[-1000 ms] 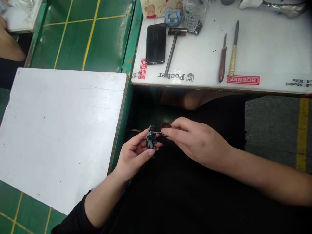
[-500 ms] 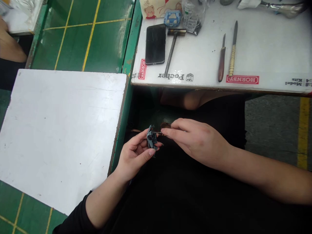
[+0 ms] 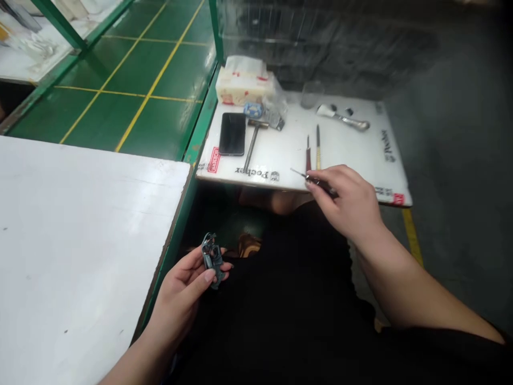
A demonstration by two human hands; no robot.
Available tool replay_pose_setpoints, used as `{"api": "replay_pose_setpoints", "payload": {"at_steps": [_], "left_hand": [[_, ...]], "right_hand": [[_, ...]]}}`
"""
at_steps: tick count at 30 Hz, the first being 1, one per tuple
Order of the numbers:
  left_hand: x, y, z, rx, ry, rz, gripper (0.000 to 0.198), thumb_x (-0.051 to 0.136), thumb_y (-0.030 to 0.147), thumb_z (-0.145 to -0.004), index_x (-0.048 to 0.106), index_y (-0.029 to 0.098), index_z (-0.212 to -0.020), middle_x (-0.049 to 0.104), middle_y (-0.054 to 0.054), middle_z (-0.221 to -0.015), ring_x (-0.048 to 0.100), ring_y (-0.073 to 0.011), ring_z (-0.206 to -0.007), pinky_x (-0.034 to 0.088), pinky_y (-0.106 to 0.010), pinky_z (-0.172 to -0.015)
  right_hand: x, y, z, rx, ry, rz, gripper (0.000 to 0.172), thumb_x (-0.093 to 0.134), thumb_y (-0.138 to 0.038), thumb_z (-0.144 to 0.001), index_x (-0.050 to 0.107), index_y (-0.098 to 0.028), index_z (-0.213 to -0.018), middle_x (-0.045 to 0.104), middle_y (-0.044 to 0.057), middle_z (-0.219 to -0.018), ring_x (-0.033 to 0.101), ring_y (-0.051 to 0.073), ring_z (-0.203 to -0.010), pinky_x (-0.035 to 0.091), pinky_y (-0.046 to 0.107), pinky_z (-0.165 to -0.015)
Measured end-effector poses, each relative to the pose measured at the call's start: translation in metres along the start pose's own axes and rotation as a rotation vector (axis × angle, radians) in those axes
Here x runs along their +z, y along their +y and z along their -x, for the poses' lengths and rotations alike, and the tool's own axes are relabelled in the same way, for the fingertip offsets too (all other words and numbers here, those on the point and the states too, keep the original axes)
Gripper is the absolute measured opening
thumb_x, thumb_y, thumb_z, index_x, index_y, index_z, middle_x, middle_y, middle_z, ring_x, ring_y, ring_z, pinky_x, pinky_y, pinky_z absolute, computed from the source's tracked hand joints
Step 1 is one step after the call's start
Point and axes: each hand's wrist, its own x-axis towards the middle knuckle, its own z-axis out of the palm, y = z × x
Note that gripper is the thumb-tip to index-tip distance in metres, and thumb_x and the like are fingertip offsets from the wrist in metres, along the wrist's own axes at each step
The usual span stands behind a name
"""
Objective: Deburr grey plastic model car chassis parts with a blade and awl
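— Grey part (image 3: 212, 258): position and hold?
— I see it low in the frame, over the dark lap, just beside the edge of the white board (image 3: 80, 224). The left grip (image 3: 184, 283) is closed on it, thumb across the front and fingers behind. I judge that this hold turns the part's face up toward the camera and leaves its top end free.
— Right grip (image 3: 352, 206): state?
— Closed on a thin pick (image 3: 316, 181). It hangs over the near edge of the surface (image 3: 360, 155), well apart from the part. The pick is pinched near its dark handle, as a pen is, with the metal tip pointing left. I judge that a pinch this far forward gives fine control of the tip.
— Does the pick touch the surface?
— I cannot tell. The tip shows against the white top, and contact is not resolved.
— Other items on the surface?
— Two slim tools (image 3: 308, 152) lie side by side just beyond the right grip, handles toward the person, so either could be taken without turning it. A hammer (image 3: 252, 141) lies next to a phone (image 3: 232, 133), further left. A box (image 3: 244, 85) stands at the far left corner, away from the near edge.
— Anything between the grips?
— Only the lap.
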Motion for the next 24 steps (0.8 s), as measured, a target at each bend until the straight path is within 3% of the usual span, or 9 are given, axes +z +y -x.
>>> {"api": "replay_pose_setpoints", "payload": {"at_steps": [4,8,13,20,22,24], "left_hand": [[0.007,0.002,0.002,-0.022,0.059,0.015,0.063,0.109,0.046,-0.086,0.09,0.021,-0.141,0.089,-0.019,-0.142,0.092,-0.0367,-0.112,0.077,-0.045,-0.099],[0.007,0.004,0.001,-0.047,0.033,0.043,0.06,0.107,0.044,-0.089,0.09,0.021,-0.141,0.088,-0.019,-0.146,0.091,-0.0368,-0.116,0.077,-0.042,-0.099],[0.002,0.004,-0.006,-0.076,-0.037,0.085,0.051,0.102,0.046,-0.095,0.091,0.023,-0.14,0.085,-0.018,-0.154,0.09,-0.0371,-0.123,0.078,-0.039,-0.098],[0.006,0.008,-0.005,-0.119,-0.082,0.141,0.049,0.1,0.046,-0.097,0.093,0.021,-0.138,0.084,-0.021,-0.157,0.09,-0.04,-0.125,0.079,-0.041,-0.096],[0.006,0.008,-0.005,-0.13,-0.099,0.165,0.047,0.098,0.044,-0.099,0.093,0.021,-0.139,0.084,-0.022,-0.156,0.09,-0.0404,-0.126,0.079,-0.044,-0.097],[0.006,0.007,-0.005,-0.133,-0.127,0.187,0.044,0.096,0.042,-0.102,0.093,0.02,-0.139,0.085,-0.022,-0.154,0.09,-0.0407,-0.127,0.079,-0.045,-0.099]], "right_hand": [[-0.006,0.075,-0.018,0.178,0.054,0.148,0.024,0.077,-0.029,-0.109,0.092,-0.022,-0.126,0.088,0.016,-0.121,0.086,0.037,-0.113,0.07,0.051,-0.105],[-0.005,0.107,-0.02,0.227,-0.034,0.137,0.027,0.075,-0.034,-0.107,0.093,-0.024,-0.125,0.088,0.016,-0.123,0.083,0.038,-0.114,0.068,0.055,-0.108],[-0.001,0.114,-0.013,0.244,-0.136,0.144,0.031,0.071,-0.036,-0.109,0.094,-0.025,-0.126,0.087,0.017,-0.124,0.079,0.04,-0.119,0.063,0.059,-0.115],[0.003,0.124,-0.004,0.276,-0.149,0.186,0.035,0.068,-0.038,-0.111,0.094,-0.025,-0.131,0.083,0.018,-0.128,0.073,0.043,-0.125,0.058,0.064,-0.121],[0.0,0.114,-0.002,0.26,-0.123,0.209,0.036,0.07,-0.04,-0.113,0.093,-0.024,-0.136,0.081,0.021,-0.134,0.07,0.048,-0.133,0.055,0.07,-0.123],[-0.002,0.088,0.003,0.221,-0.004,0.226,0.037,0.073,-0.041,-0.114,0.091,-0.023,-0.141,0.078,0.025,-0.14,0.066,0.054,-0.141,0.051,0.076,-0.126]]}}
